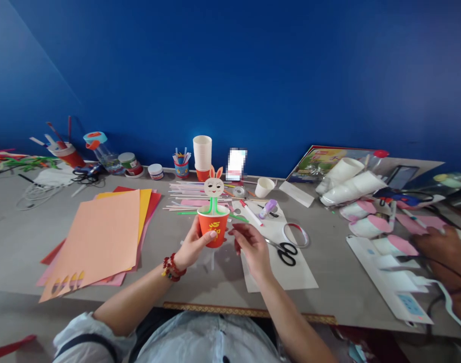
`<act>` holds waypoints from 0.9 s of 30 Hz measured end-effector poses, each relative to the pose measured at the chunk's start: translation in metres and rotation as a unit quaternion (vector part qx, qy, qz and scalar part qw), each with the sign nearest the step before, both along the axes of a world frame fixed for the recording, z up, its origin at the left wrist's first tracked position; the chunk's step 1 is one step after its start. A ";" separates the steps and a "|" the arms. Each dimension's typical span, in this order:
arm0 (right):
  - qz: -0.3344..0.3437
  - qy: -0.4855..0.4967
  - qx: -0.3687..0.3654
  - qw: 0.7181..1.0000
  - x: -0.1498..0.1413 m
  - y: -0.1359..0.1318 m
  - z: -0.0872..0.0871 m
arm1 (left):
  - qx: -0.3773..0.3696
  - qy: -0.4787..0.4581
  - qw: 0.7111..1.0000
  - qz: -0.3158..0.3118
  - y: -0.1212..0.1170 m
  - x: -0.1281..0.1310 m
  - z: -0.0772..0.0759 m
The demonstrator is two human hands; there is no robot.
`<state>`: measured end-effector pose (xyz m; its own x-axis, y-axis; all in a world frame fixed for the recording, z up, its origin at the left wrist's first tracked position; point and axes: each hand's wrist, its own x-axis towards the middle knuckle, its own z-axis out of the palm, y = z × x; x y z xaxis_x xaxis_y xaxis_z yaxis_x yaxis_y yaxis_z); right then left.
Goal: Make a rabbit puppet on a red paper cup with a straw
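Note:
My left hand (pixel 194 245) is wrapped round a red paper cup (pixel 213 229) with yellow characters on it, held upright above the table. Out of the cup's mouth rises a round white rabbit face (pixel 214 187) with pink ears. Green strips (pixel 214 205) under the face spread down into the cup; their lower ends are hidden inside it. Just right of the cup is my right hand (pixel 253 247), fingers loosely bent and apart, with nothing visible in it. Black-handled scissors (pixel 286 253) lie on a white sheet (pixel 281 276) beside that hand.
Coloured paper sheets (pixel 96 237) are stacked at left. Straws (pixel 188 190), white cups (pixel 202 151), a tape roll (pixel 295 235), a red marker (pixel 252 213) and a lit phone (pixel 236 164) lie behind. At right are a power strip (pixel 389 280) and another person's hand (pixel 438 249).

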<state>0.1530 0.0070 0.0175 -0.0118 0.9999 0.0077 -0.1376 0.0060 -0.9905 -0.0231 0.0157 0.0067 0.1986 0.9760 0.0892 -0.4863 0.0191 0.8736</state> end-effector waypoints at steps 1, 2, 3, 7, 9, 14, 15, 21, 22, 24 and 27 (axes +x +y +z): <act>-0.005 0.025 0.007 1.000 0.000 0.003 0.003 | -0.004 -0.003 1.000 -0.006 -0.001 0.000 -0.001; -0.010 0.043 0.016 0.999 0.000 0.006 0.006 | -0.008 -0.007 1.000 -0.017 -0.002 0.001 -0.001; -0.016 0.054 0.024 0.998 -0.001 0.008 0.008 | -0.011 -0.012 0.999 -0.030 -0.004 0.001 0.000; -0.041 0.051 0.054 0.996 -0.003 0.014 0.011 | -0.007 -0.023 0.998 -0.062 -0.007 0.000 0.002; -0.048 0.050 0.072 0.995 -0.002 0.016 0.011 | -0.004 -0.022 0.998 -0.066 -0.007 -0.001 0.002; -0.006 0.037 0.114 0.993 0.005 0.023 0.016 | -0.001 -0.019 0.996 -0.087 -0.007 -0.004 0.003; 0.015 0.025 0.119 0.992 0.008 0.025 0.018 | 0.003 -0.018 0.996 -0.088 -0.007 -0.005 0.003; 0.143 -0.007 0.118 0.983 0.028 0.036 0.028 | 0.014 0.006 0.992 -0.124 -0.003 -0.012 0.004; 0.166 -0.009 0.114 0.979 0.031 0.038 0.030 | 0.016 0.006 0.991 -0.131 -0.003 -0.013 0.004; 0.209 -0.009 0.100 0.973 0.037 0.041 0.033 | 0.018 0.007 0.990 -0.141 -0.003 -0.014 0.006; 0.257 -0.001 0.073 0.964 0.043 0.046 0.040 | 0.020 0.015 0.988 -0.152 -0.002 -0.014 0.010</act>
